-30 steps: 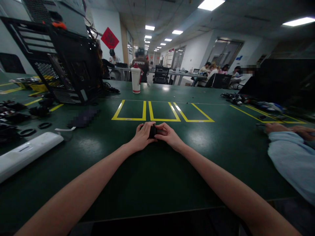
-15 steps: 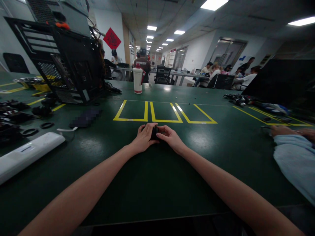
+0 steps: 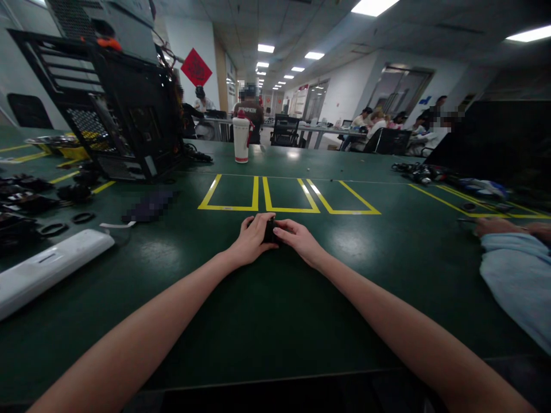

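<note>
Between my two hands is a small black object (image 3: 269, 230), mostly covered by fingers, so its kind does not show. My left hand (image 3: 252, 240) wraps it from the left, fingers over the top and thumb at the near side. From the right, my right hand (image 3: 298, 240) presses thumb and fingertips against its side. Both hands are low over the green tabletop (image 3: 275, 321), just in front of the yellow tape outlines (image 3: 293, 210).
A black computer case (image 3: 129, 109), a white power strip (image 3: 55, 267), black rings (image 3: 83, 218) and dark parts (image 3: 26, 195) lie left. A white cup (image 3: 241, 140) stands beyond the tape. At right, a co-worker's sleeve (image 3: 516, 264) and cables (image 3: 419, 172).
Both hands stay almost in place around the black object, with only a slight shift of the fingers. The co-worker's hand at right has moved very little.
</note>
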Demonstrator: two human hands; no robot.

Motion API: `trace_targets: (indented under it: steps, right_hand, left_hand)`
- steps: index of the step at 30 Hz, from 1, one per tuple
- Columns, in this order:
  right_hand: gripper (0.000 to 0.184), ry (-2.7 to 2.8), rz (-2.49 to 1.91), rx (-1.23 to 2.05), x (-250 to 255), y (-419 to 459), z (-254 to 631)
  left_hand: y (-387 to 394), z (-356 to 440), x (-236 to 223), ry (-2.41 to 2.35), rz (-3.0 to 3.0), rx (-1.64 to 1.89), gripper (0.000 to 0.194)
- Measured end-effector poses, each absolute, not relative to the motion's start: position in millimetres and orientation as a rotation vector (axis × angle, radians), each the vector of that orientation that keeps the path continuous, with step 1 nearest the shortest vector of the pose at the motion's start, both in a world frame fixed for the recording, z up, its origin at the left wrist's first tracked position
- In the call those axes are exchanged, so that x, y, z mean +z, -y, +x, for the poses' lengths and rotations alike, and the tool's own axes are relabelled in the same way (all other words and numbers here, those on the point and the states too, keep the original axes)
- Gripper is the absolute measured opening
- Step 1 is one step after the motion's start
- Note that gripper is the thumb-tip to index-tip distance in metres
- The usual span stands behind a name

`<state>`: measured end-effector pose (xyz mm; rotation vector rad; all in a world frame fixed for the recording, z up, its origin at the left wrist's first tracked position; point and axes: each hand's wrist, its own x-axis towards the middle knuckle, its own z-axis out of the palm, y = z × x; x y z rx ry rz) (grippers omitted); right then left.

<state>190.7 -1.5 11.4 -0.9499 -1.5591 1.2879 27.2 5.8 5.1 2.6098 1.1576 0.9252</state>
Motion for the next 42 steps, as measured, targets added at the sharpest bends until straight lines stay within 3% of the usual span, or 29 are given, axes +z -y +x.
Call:
trace_targets:
  steps: [5,10,16,24,29,42]
  right_hand:
    - [0.033,1.578,-0.881,1.306,15.6,7.7,193.5]
    - [0.023,1.534,-0.916,1.224,14.0,8.2,188.7]
    - [0.033,1.524,-1.006,1.262,10.2,2.2,188.7]
    - [0.033,1.578,-0.863,1.302,12.9,2.2,192.8]
    - [0.025,1.562,-0.879,1.269,15.1,5.3,186.5]
    - [0.029,1.540,-0.830,1.321,17.2,11.6,187.8]
  left_hand:
    - [-5.2,26.7,5.9,-1.146,2.604,0.924,0.063]
    - [-3.5,25.8,7.5,-1.135,2.598,0.928,0.062]
    - [-3.4,25.2,8.3,-1.130,2.595,0.919,0.062]
    - [-4.7,26.2,4.6,-1.155,2.584,0.940,0.064]
    - [-0.2,23.9,6.2,-1.154,2.585,0.939,0.063]
    - [0.6,23.0,5.3,-1.150,2.616,0.949,0.063]
